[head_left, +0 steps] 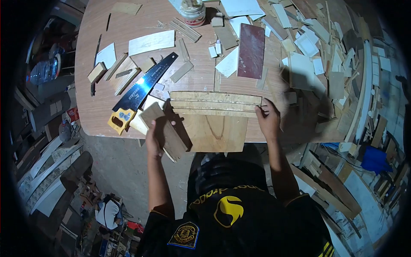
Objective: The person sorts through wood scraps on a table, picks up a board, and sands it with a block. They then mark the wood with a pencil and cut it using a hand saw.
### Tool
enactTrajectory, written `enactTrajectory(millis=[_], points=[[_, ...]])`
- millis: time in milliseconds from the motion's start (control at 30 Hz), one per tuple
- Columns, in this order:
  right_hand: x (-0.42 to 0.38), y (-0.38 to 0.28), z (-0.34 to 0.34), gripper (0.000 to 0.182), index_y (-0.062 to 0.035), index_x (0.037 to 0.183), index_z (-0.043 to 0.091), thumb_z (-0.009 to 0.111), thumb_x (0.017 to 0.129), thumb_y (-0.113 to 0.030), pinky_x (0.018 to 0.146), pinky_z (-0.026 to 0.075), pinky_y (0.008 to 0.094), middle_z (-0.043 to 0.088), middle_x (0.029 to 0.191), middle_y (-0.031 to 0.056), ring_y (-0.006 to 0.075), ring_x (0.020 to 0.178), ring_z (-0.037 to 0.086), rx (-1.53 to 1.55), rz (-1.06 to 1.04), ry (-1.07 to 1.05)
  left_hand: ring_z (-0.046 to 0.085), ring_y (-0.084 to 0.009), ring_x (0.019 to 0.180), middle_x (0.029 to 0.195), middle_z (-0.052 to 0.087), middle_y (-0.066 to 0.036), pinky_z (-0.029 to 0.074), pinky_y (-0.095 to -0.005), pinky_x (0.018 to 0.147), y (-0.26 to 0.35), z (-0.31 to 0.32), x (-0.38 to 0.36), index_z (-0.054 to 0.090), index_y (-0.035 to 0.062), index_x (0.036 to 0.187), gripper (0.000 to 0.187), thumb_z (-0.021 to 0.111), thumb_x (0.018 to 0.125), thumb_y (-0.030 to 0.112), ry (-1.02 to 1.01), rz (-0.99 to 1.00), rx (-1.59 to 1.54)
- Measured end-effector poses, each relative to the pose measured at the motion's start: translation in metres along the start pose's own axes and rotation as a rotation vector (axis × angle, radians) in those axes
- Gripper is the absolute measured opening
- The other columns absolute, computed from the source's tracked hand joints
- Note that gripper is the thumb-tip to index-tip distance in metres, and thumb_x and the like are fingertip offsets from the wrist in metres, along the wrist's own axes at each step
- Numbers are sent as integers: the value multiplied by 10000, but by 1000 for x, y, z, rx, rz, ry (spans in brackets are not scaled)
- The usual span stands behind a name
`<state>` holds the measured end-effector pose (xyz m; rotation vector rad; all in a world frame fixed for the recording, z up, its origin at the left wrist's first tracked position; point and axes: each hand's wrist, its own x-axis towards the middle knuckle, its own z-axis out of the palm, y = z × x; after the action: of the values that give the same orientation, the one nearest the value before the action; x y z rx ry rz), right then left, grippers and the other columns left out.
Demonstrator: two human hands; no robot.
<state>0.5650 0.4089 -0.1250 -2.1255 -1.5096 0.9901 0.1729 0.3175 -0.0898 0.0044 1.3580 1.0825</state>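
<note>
My left hand (153, 143) is closed around the edge of a brown wooden block (162, 128), held tilted at the table's front edge. A paler piece of wood shows partly behind it. My right hand (269, 119) has its fingers curled on the right end of a set of long wooden strips (216, 102) lying side by side. Below the strips, a light plywood board (218, 132) reaches over the table edge. A hand saw (145, 82) with a yellow handle lies to the left of the strips, its handle close to the block.
On the wooden table (92, 113) lie a dark red board (251, 50), a white board (152, 42) and several offcuts. A glass jar (192, 13) stands at the back. Scrap wood (306, 73) is heaped on the right. A person (108, 213) is at the lower left.
</note>
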Motion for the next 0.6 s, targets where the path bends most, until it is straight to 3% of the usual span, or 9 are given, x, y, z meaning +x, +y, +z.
enactTrajectory(millis=[67, 100, 200, 367, 533, 600], points=[[1, -4, 8, 415, -34, 1142, 654, 765, 825, -278, 660, 545, 336, 698, 857, 115, 236, 710, 686, -63, -128, 22, 652, -268, 1031, 1132, 665, -161, 515, -391, 912, 7, 1, 12, 542, -3, 1280, 575, 510, 971, 480, 32, 50, 37], [-1, -6, 9, 397, -39, 1118, 661, 765, 820, -280, 713, 538, 361, 695, 907, 114, 248, 792, 681, -44, 19, -43, 652, -268, 1031, 1132, 665, -161, 515, -391, 912, 9, 2, 16, 542, -3, 1280, 575, 510, 971, 480, 32, 46, 40], [3, 0, 14, 399, -55, 1109, 666, 775, 806, -290, 751, 524, 385, 687, 919, 112, 260, 843, 666, -101, -79, 38, 672, -264, 987, 1117, 669, -163, 536, -388, 880, 25, 12, 22, 539, 0, 1284, 573, 509, 971, 480, -16, 20, 100], [7, 4, 16, 407, -42, 1122, 650, 793, 808, -258, 722, 524, 340, 689, 875, 102, 210, 786, 661, -132, -90, 41, 686, -265, 959, 1129, 665, -153, 547, -385, 860, 26, 12, 35, 528, -4, 1298, 581, 526, 967, 473, -108, -73, 167], [7, -1, 15, 389, -28, 1102, 656, 798, 804, -234, 732, 521, 329, 687, 869, 100, 205, 784, 650, -93, -133, 40, 678, -276, 974, 1103, 674, -153, 537, -410, 878, 18, 11, 37, 531, 24, 1299, 564, 494, 978, 486, -41, -50, 162], [6, -4, 15, 381, -32, 1107, 662, 800, 802, -212, 728, 520, 327, 686, 869, 100, 198, 773, 640, 18, -51, 45, 678, -276, 981, 1111, 672, -152, 536, -410, 882, 19, 13, 36, 528, 23, 1304, 567, 494, 979, 487, -23, -55, 154]])
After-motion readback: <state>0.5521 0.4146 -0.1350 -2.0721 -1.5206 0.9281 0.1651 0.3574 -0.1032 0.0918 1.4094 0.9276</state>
